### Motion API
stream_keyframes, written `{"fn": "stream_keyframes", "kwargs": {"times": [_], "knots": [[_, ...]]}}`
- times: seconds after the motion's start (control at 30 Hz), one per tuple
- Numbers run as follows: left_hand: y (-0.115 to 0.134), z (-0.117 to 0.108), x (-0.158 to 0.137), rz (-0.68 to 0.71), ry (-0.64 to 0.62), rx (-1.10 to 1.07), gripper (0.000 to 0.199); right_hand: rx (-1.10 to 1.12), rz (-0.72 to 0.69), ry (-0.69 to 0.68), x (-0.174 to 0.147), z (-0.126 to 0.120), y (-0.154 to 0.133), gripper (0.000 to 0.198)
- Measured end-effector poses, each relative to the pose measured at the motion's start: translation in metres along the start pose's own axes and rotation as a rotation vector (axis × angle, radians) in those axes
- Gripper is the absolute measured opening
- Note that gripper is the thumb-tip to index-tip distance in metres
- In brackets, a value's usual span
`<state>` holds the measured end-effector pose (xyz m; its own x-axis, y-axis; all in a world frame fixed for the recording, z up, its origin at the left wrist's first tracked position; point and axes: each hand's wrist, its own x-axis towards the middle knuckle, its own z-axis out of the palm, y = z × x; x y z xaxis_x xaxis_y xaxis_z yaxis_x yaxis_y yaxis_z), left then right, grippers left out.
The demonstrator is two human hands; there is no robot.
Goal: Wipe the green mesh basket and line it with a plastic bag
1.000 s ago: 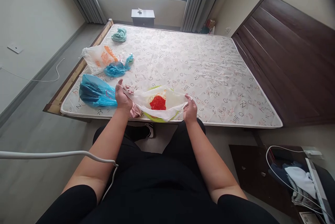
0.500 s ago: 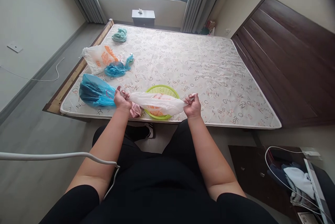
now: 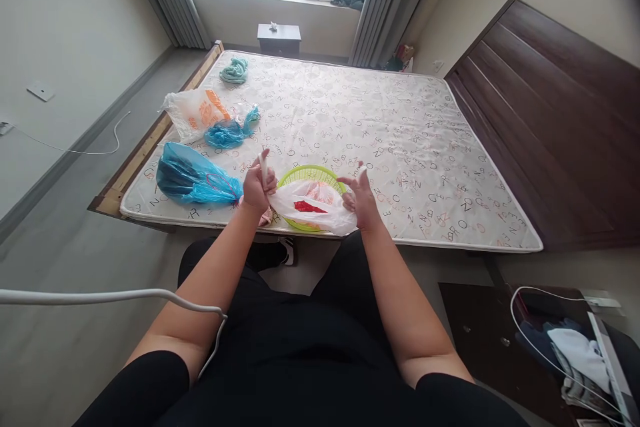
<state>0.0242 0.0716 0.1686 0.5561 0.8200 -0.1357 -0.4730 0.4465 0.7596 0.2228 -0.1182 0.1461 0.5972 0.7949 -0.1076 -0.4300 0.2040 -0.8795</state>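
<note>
A white plastic bag (image 3: pixel 330 214) with orange print hangs between my two hands, a red patch showing on it. Fingers of my left hand (image 3: pixel 258 186) are closed on its left end, thumb raised. My right hand (image 3: pixel 361 199) grips the right end with its lower fingers, while thumb and forefinger stand apart. Below the bag, partly covered, is a yellow-green plastic basket (image 3: pixel 311 171). Left of my left hand lies a blue plastic bag (image 3: pixel 187 175) with something dark inside. A pink cloth (image 3: pixel 267 216) shows partly behind my left wrist.
On the patterned mattress (image 3: pixel 400 147) lie another white bag (image 3: pixel 193 110), a smaller blue bag (image 3: pixel 225 134) and a teal cloth bundle (image 3: pixel 234 70). The dark headboard (image 3: pixel 540 107) rises at right. A white cable (image 3: pixel 110 295) crosses my left forearm.
My hands have come closer together, the left one moving right. The white bag, stretched out before, now sags and shows a red patch. The view has shifted slightly.
</note>
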Motion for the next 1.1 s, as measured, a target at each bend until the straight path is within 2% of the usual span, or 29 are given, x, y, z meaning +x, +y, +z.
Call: {"fn": "stream_keyframes", "kwargs": {"times": [0.07, 0.17, 0.3, 0.43, 0.57, 0.63, 0.73, 0.8, 0.87, 0.97, 1.03, 1.1], "knots": [[-0.004, 0.011, -0.001, -0.057, -0.087, 0.086, 0.043, -0.180, -0.029, -0.033, -0.001, 0.014, 0.000, 0.064], [-0.017, 0.021, -0.002, -0.185, -0.274, 0.246, 0.044, -0.385, -0.150, -0.151, -0.001, 0.034, 0.000, 0.073], [-0.036, 0.027, -0.004, -0.305, -0.471, 0.429, 0.049, -0.507, -0.200, -0.311, -0.001, 0.051, 0.003, 0.080], [-0.040, 0.032, -0.011, -0.315, -0.553, 0.629, 0.032, -0.561, -0.172, -0.281, 0.000, 0.052, 0.004, 0.078], [-0.038, 0.031, -0.020, -0.258, -0.587, 0.778, 0.030, -0.658, -0.148, -0.168, 0.002, 0.040, 0.005, 0.071], [-0.042, 0.028, -0.024, -0.184, -0.515, 0.737, 0.035, -0.631, -0.152, -0.096, 0.004, 0.034, 0.008, 0.064], [-0.053, 0.022, -0.030, -0.103, -0.365, 0.560, 0.055, -0.541, -0.137, -0.012, 0.008, 0.027, 0.014, 0.058], [-0.060, 0.020, -0.032, -0.158, -0.403, 0.450, 0.054, -0.532, -0.142, 0.030, 0.012, 0.024, 0.019, 0.059], [-0.065, 0.018, -0.032, -0.300, -0.535, 0.413, 0.042, -0.551, -0.177, 0.083, 0.016, 0.022, 0.024, 0.058], [-0.070, 0.015, -0.027, -0.479, -0.662, 0.527, 0.028, -0.582, -0.216, 0.119, 0.022, 0.019, 0.030, 0.053], [-0.073, 0.012, -0.022, -0.471, -0.609, 0.664, 0.022, -0.641, -0.221, 0.110, 0.025, 0.016, 0.033, 0.048], [-0.076, 0.009, -0.018, -0.386, -0.452, 0.749, 0.020, -0.763, -0.236, 0.110, 0.026, 0.013, 0.035, 0.050]]}}
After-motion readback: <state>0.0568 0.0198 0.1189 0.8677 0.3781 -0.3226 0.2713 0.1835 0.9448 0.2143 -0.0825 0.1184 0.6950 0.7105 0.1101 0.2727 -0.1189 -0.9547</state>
